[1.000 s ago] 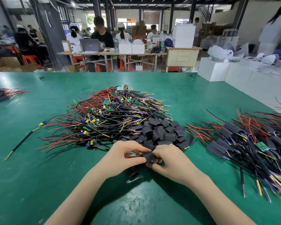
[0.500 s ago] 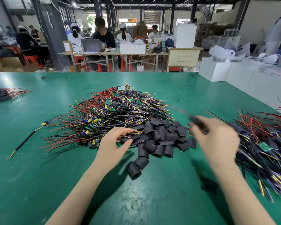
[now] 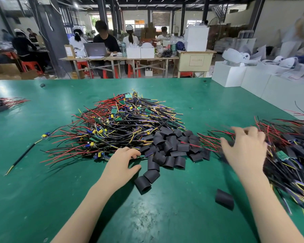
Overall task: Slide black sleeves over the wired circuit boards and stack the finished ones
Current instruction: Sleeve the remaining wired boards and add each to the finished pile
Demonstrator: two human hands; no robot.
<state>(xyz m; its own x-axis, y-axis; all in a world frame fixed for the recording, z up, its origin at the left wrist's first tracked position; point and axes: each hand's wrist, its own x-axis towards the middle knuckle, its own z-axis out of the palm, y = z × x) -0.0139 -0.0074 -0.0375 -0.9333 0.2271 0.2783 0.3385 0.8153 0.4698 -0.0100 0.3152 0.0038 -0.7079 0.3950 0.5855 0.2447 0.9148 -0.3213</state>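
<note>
Table: the wide green matted work table (image 3: 42, 199) carries everything you need, so keep the three groups on it apart.
Unsleeved pile: the big tangle of red, black and yellow wired circuit boards (image 3: 116, 127) lies at the centre, just past your left hand.
Finished stack: the sleeved boards with their loose wires (image 3: 291, 155) lie along your right; lay each new one with its wires running the same way, so the stack does not tangle.
Sleeve heap: the short black tube sleeves (image 3: 172, 146) lie between the two piles, touching the near edge of the tangle.
Right hand: your right hand (image 3: 244, 151) is at the near edge of the finished stack, blurred, fingers spread; I cannot tell whether it grasps anything.
Left hand: your left hand (image 3: 121, 165) rests at the tangle's near edge, fingers loosely curved, apparently holding nothing. Pick one board by its body, not its wires, to free it cleanly.
Stray sleeve: one black sleeve (image 3: 224, 199) lies alone near your right forearm; take it next.
</note>
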